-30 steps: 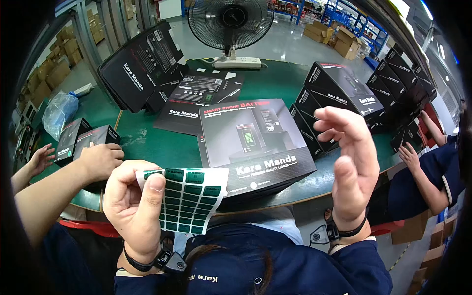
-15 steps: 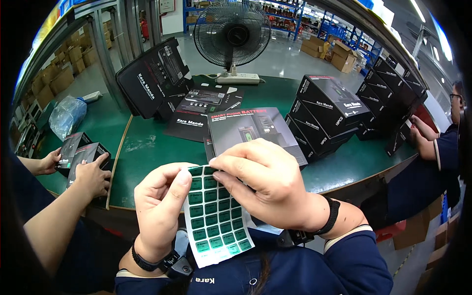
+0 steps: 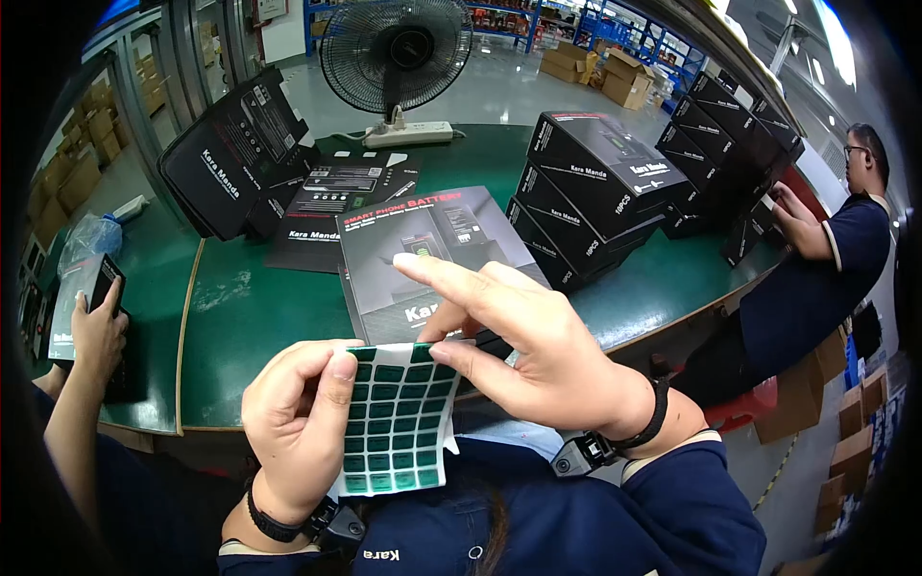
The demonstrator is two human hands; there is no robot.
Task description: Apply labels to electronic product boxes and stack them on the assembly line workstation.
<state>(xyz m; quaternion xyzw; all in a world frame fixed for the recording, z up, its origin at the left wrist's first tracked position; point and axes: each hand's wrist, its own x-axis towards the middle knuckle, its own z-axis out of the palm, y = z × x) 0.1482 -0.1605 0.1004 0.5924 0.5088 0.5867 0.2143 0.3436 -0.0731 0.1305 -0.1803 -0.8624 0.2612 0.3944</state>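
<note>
A sheet of small green rectangular stickers (image 3: 396,422) hangs in front of me, its rows set on white backing. My left hand (image 3: 293,408) pinches its upper left corner between thumb and bent fingers. At the upper right corner, my right hand (image 3: 538,350) grips the sheet's edge between thumb and a bent finger. Its index finger stretches forward over a grey and black printed box (image 3: 423,254) lying on the green table (image 3: 254,326). A bare white strip shows in the sheet's top row.
Stacked black boxes (image 3: 586,192) stand on the right, with more beside a co-worker (image 3: 816,240). Flat black cartons (image 3: 226,158) lean at the back left. A fan (image 3: 394,53) and power strip (image 3: 413,132) are behind. Another person's hand (image 3: 101,331) holds a box at left.
The sheet has tilted, its lower end swinging left. My right index finger has lifted off and straightened forward. The view has shifted right, and the left neighbour's hands have moved with a box.
</note>
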